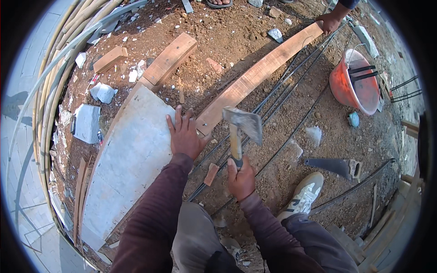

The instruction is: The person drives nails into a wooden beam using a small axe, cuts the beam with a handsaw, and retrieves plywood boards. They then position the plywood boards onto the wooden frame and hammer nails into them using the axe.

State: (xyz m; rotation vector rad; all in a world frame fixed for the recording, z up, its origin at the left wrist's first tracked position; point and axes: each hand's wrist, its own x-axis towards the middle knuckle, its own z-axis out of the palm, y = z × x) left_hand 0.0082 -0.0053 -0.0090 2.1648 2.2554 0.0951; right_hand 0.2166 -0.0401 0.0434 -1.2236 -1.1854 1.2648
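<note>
My right hand (242,178) grips a hatchet (236,141) by its wooden handle, with the broad metal head raised near the close end of a long wooden plank (264,68). My left hand (185,137) lies with fingers stretched out on the edge of a pale grey panel (132,150), beside that plank end. Whether its thumb touches the plank I cannot tell. At the far right, another person's hand (331,22) holds the plank's other end. A short wooden block (170,57) adjoins the panel's far end.
Dark metal rods (282,95) run diagonally over the rubble-strewn soil. To the right are an orange bucket (341,82) and a handsaw (334,167), close to my shoe (305,195). Broken white blocks (86,123) and bundled poles (45,104) lie left.
</note>
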